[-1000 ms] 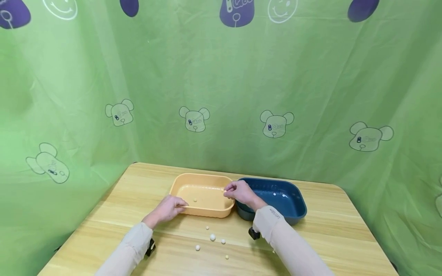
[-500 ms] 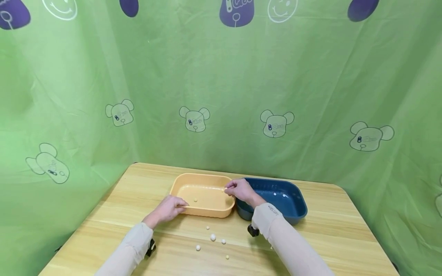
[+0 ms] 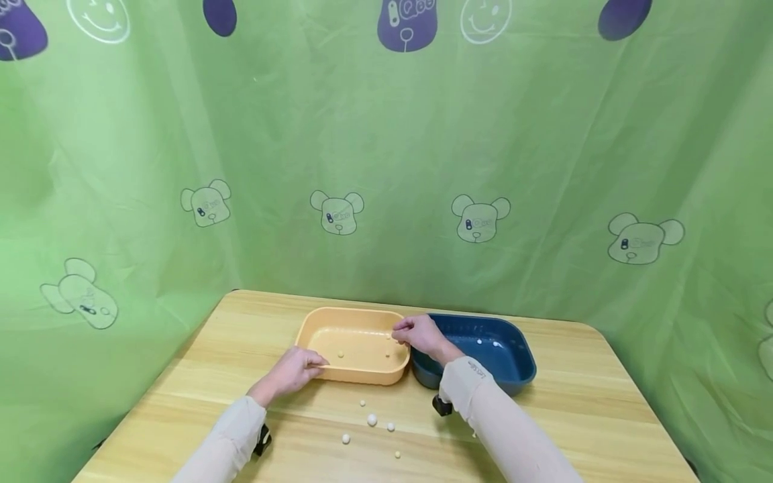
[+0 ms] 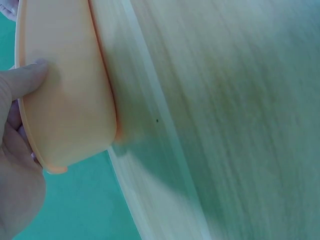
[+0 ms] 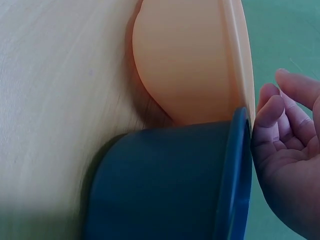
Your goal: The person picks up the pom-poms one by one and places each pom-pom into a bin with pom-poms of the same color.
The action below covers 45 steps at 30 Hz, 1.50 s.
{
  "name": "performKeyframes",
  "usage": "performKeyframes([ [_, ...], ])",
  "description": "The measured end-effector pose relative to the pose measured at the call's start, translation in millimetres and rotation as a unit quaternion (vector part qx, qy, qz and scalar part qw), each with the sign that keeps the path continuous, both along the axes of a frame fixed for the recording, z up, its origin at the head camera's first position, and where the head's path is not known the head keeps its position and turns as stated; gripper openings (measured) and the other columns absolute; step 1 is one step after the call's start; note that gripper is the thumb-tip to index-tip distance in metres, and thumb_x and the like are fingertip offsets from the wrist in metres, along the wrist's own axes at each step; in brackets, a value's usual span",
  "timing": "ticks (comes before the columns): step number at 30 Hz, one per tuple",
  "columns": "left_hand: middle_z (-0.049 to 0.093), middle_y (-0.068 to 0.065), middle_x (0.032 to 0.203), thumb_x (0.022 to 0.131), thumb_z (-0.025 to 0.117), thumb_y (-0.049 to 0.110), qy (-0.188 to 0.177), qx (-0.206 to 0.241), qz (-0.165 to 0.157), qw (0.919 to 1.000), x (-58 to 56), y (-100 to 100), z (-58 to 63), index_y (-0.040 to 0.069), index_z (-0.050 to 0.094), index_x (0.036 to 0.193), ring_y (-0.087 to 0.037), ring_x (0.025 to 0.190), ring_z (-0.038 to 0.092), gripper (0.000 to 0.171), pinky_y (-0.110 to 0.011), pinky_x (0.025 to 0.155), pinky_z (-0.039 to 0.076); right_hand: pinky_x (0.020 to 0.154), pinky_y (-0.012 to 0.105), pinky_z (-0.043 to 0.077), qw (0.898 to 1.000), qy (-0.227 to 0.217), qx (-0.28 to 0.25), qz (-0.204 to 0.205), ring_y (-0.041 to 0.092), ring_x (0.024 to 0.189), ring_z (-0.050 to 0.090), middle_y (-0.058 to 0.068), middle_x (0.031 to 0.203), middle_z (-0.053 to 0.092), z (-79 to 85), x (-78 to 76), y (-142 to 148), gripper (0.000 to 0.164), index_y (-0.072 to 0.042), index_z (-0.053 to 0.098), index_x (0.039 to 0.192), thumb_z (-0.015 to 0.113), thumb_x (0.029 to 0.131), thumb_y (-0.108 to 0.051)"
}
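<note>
My left hand (image 3: 291, 370) grips the near left rim of a peach-orange plastic basin (image 3: 362, 377). In the left wrist view its thumb (image 4: 30, 79) lies on the basin's outer wall, with the other fingers behind the rim. My right hand (image 3: 421, 335) is over the basin's right end, fingers loosely bent. The right wrist view shows a gap between thumb (image 5: 300, 86) and fingers, with nothing held. Inside the basin are a small yellowish ball (image 3: 341, 354), a ball (image 3: 388, 354) towards the right, and another ball (image 3: 388, 337) close to the right fingertips.
A dark blue basin (image 3: 524, 376) stands against the orange one, under my right wrist, with small white balls (image 3: 496, 344) inside. Several loose balls, among them a larger white ball (image 3: 372, 420), lie on the wooden table (image 3: 253, 322) in front. A green curtain (image 3: 398, 141) hangs behind.
The right fingers have let go of a small ball, which now shows below them in the orange basin. The left hand keeps its grip. The head view has tilted slightly up.
</note>
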<state>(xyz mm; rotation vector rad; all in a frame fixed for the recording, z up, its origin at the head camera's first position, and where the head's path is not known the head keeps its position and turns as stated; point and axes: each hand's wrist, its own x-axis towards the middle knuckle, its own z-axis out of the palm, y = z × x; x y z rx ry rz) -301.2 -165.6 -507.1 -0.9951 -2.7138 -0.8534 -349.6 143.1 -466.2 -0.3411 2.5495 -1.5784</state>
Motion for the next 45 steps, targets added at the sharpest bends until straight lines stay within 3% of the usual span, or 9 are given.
performKeyframes([
  [4, 0.072, -0.002, 0.092, 0.083, 0.07, 0.005, 0.004, 0.0, -0.001, 1.0, 0.7, 0, 0.8, 0.01, 0.074, 0.091, -0.016, 0.085, 0.067, 0.01, -0.03, 0.078, 0.054, 0.058, 0.026, 0.051, 1.0, 0.001, -0.002, -0.002, 0.024, 0.069, 0.061, 0.024, 0.087, 0.066, 0.6, 0.3, 1, 0.018, 0.006, 0.067, 0.1, 0.068, 0.086, -0.005],
  [16, 0.072, -0.004, 0.092, 0.081, 0.07, 0.003, -0.002, -0.005, 0.002, 1.0, 0.6, -1, 2.0, 0.008, 0.073, 0.093, -0.018, 0.084, 0.068, 0.013, -0.032, 0.077, 0.055, 0.061, 0.028, 0.053, 0.999, 0.02, 0.019, 0.023, 0.022, 0.07, 0.06, 0.011, 0.078, 0.066, 15.3, 16.3, 2, 0.018, 0.005, 0.068, 0.102, 0.063, 0.089, -0.007],
  [26, 0.072, -0.005, 0.092, 0.082, 0.07, 0.003, 0.003, -0.008, 0.004, 1.0, -0.7, 0, 1.6, 0.008, 0.073, 0.093, -0.019, 0.085, 0.068, 0.013, -0.033, 0.078, 0.055, 0.062, 0.037, 0.054, 0.996, 0.034, 0.037, 0.076, 0.022, 0.066, 0.06, 0.012, 0.076, 0.065, 28.4, 48.9, 8, 0.01, -0.002, 0.07, 0.095, 0.064, 0.089, -0.009],
  [32, 0.072, -0.004, 0.093, 0.083, 0.069, 0.005, -0.013, -0.009, 0.007, 0.9998, 0.2, 0, 0.9, 0.008, 0.073, 0.094, -0.018, 0.086, 0.067, 0.013, -0.032, 0.079, 0.054, 0.056, 0.035, 0.053, 0.99, 0.041, 0.049, 0.124, 0.025, 0.065, 0.06, 0.005, 0.073, 0.064, 33.0, 73.6, 9, 0.01, -0.002, 0.07, 0.094, 0.064, 0.089, -0.009],
  [37, 0.072, -0.003, 0.093, 0.083, 0.07, 0.005, -0.011, -0.009, 0.008, 0.9999, 0.7, 0, 0.4, 0.009, 0.073, 0.094, -0.018, 0.086, 0.067, 0.012, -0.032, 0.079, 0.054, 0.055, 0.026, 0.05, 0.986, 0.041, 0.064, 0.151, 0.017, 0.066, 0.059, 0.003, 0.076, 0.065, 27.5, 88.5, 13, 0.011, 0.001, 0.069, 0.095, 0.064, 0.089, -0.008],
  [45, 0.072, -0.004, 0.094, 0.083, 0.069, 0.006, -0.014, -0.008, 0.008, 0.9998, 0.7, 0, 1.0, 0.009, 0.073, 0.094, -0.018, 0.087, 0.067, 0.012, -0.033, 0.08, 0.054, 0.061, 0.018, 0.047, 0.973, 0.049, 0.063, 0.218, 0.004, 0.067, 0.054, -0.003, 0.077, 0.064, 1.1, 103.9, 23, 0.014, 0.001, 0.07, 0.093, 0.065, 0.081, -0.001],
])
